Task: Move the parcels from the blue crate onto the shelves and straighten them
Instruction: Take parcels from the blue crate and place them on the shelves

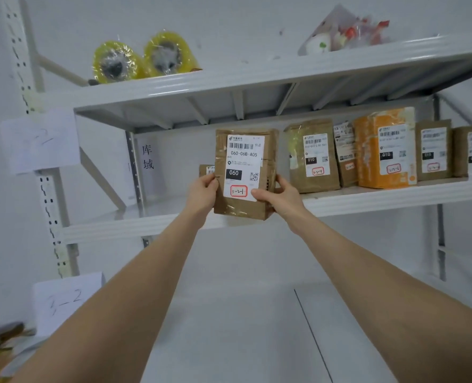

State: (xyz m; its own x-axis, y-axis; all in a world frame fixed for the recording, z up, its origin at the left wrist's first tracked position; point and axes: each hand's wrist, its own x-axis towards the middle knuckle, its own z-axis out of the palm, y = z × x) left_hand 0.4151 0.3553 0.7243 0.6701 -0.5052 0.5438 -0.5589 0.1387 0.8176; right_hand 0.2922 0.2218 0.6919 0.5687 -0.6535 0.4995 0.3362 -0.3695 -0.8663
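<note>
So, parcel [243, 172]: brown, upright, white label facing me, held at the front lip of the middle shelf [367, 199]; I cannot tell whether its bottom edge touches the lip.
Left hand [203, 189]: grips the parcel's left edge at 9 o'clock, thumb on the front, the other fingers curled behind and out of my sight.
Right hand [280, 193]: grips the lower right corner at 4 o'clock, thumb pressed flat across the label's bottom, fingers wrapped round the right edge.
Small parcel [206, 170]: on the same shelf behind the left hand, mostly hidden.
Row [348, 158]: more labelled parcels standing upright on the shelf at 3 o'clock of the held one, close together, an orange parcel [367, 167] among the brown.
Top shelf [257, 78]: two yellow tape rolls [143, 58] at 11 o'clock, a clear bag [342, 31] at 1 o'clock.
Note [66, 302]: paper on the upright at 8 o'clock, handwritten "3-2".
</note>
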